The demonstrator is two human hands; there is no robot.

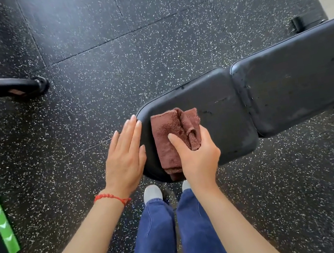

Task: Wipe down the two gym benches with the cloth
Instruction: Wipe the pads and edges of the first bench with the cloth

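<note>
Closest to us were our blue trouser legs [159,239] and pale shoes [152,193]. Our right hand [197,154] pressed the brown cloth [169,134] onto the seat pad [214,107] of the black bench [298,80], its fingers [174,139] gripping the folds. Our left hand [125,156] lay flat against the pad's rounded end, fingers pressed together, a red bracelet [110,197] at the wrist.

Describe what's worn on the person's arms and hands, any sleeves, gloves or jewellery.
Both forearms are bare, with no sleeves in view and no gloves. The left hand has a thin red cord bracelet with small red beads at the wrist, knotted with a short loose end. The right hand shows no rings, watch or band.
</note>
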